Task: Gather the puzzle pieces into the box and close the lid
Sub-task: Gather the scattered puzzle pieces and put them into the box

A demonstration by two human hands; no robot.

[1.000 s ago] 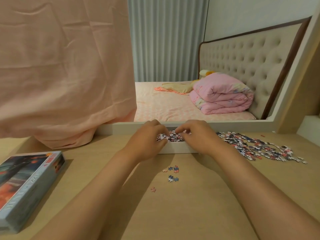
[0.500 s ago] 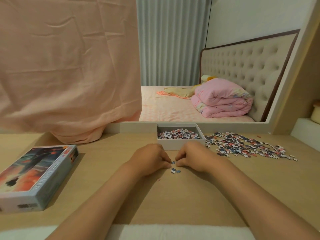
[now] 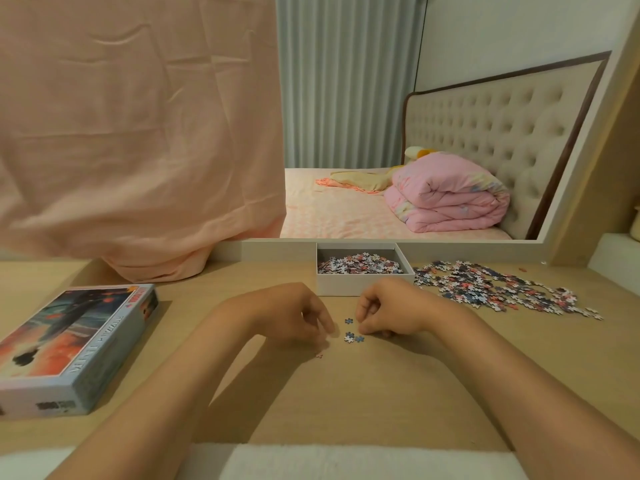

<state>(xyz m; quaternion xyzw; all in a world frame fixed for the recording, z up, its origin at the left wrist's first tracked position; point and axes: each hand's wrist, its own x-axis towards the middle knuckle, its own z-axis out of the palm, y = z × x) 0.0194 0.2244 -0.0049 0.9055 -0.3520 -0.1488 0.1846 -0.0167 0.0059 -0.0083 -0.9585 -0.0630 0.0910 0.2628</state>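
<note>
Lid [image 3: 74, 344]: printed puzzle-box lid, flat on the wooden surface [image 3: 346, 403] at far left, picture side up, well apart from the rest.
Cloth [image 3: 138, 133]: peach fabric hanging behind the lid, its hem resting on the surface.
Left hand [image 3: 294, 315]: knuckles up, fingers curled down to the surface just left of the loose pieces; cannot tell whether anything is pinched in it.
Stray piece [image 3: 319, 355]: one small pinkish piece just below the left fingertips.
Loose pieces [image 3: 353, 333]: three bluish ones between the two hands, near the right fingertips.
Box [image 3: 363, 284]: white open tray beyond the hands, against the mirror frame, partly filled with puzzle pieces.
Right hand [image 3: 391, 311]: curled into a loose fist, fingertips on the surface beside the loose pieces; contents hidden, grip cannot be told.
Scattered pile [image 3: 498, 287]: broad spread of pieces on the surface right of the box, its left edge just beside the box wall.
</note>
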